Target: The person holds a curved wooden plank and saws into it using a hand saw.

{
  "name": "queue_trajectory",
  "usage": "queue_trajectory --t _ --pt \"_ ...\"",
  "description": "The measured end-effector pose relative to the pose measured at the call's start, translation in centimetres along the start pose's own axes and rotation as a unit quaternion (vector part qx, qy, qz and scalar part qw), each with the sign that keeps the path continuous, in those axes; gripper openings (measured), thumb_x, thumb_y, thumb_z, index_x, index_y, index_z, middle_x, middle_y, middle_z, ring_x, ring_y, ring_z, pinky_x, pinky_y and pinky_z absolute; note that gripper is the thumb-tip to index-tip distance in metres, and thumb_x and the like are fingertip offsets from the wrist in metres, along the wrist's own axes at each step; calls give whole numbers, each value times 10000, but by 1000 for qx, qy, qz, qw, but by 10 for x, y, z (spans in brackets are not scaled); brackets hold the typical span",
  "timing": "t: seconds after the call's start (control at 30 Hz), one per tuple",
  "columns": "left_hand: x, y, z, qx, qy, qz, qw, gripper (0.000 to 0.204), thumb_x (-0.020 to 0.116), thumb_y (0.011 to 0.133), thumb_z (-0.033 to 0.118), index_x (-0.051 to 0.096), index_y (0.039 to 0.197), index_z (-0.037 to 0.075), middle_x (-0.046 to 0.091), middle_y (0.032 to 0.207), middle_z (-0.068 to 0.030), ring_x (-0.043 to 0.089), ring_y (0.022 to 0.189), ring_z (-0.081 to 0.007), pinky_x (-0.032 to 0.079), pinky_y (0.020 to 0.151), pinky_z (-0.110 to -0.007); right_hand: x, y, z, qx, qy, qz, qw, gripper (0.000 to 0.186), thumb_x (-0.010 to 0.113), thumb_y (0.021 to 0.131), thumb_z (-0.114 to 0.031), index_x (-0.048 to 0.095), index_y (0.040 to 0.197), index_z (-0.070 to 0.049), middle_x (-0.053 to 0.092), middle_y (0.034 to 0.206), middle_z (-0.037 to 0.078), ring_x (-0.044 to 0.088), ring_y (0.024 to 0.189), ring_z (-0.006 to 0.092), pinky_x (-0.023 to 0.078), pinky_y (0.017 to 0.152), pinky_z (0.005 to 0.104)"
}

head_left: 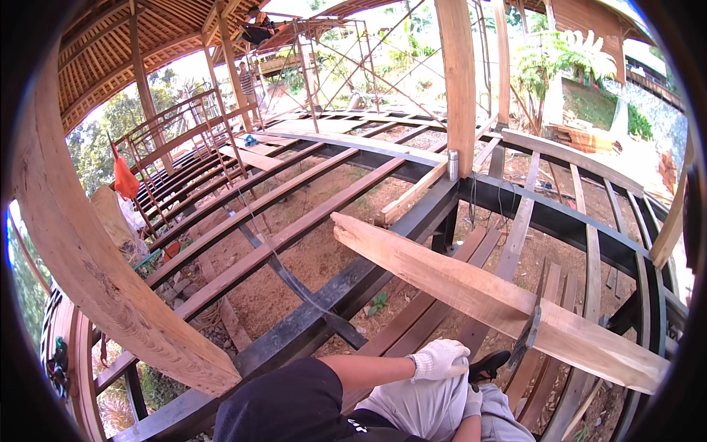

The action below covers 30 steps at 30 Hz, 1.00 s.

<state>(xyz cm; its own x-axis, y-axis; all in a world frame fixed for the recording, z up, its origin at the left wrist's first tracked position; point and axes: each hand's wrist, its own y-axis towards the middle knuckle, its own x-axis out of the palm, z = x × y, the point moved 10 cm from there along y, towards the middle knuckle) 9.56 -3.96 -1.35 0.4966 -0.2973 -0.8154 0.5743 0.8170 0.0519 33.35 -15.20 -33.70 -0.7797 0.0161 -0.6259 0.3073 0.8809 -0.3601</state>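
My left hand (440, 359), in a white knit glove, lies over the raised knee of my grey trousers (412, 405). Its fingers drape across the cloth and hold no tool. Lower and to the right, my right hand (473, 401), also gloved, is against the side of the same leg; its fingers are mostly hidden by the cloth. A dark shoe (489, 365) shows just beyond the knee. Past it, a thick pale timber plank (471, 287) crosses the frame at a slant, with a dark, narrow metal tool (532, 324) standing against its edge.
Black steel beams (324, 309) and wooden joists (309, 228) form an open floor frame over bare soil. Large wooden posts stand at left (96, 243) and centre (456, 88). A steel flask (453, 165) stands by the centre post. Scaffolding (346, 66) and a person (247, 81) are farther off.
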Motion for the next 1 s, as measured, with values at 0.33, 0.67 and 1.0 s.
queue_trajectory --t 0.33,0.67,1.0 --pt "-7 2 2 -10 0 -7 1000 528 678 934 400 703 1294 15 701 1297 -220 654 1246 -408 508 1092 -480 1 3 -3 -12 -7 2 1000 346 647 977 -360 782 1127 -80 794 1039 173 760 978 304 590 838 441" --pt "-7 1 2 -13 4 -13 1000 542 682 938 414 699 1313 24 694 1316 -221 651 1254 -410 506 1098 -483 -1 0 1 -21 -17 3 1000 339 643 978 -352 779 1133 -83 792 1040 173 759 975 307 590 836 443" --pt "-5 1 1 -9 0 -15 1000 534 676 944 410 696 1314 26 691 1324 -221 648 1264 -405 504 1102 -483 1 -1 0 -33 -25 3 999 333 639 979 -344 776 1139 -86 790 1040 174 757 973 310 590 835 445"
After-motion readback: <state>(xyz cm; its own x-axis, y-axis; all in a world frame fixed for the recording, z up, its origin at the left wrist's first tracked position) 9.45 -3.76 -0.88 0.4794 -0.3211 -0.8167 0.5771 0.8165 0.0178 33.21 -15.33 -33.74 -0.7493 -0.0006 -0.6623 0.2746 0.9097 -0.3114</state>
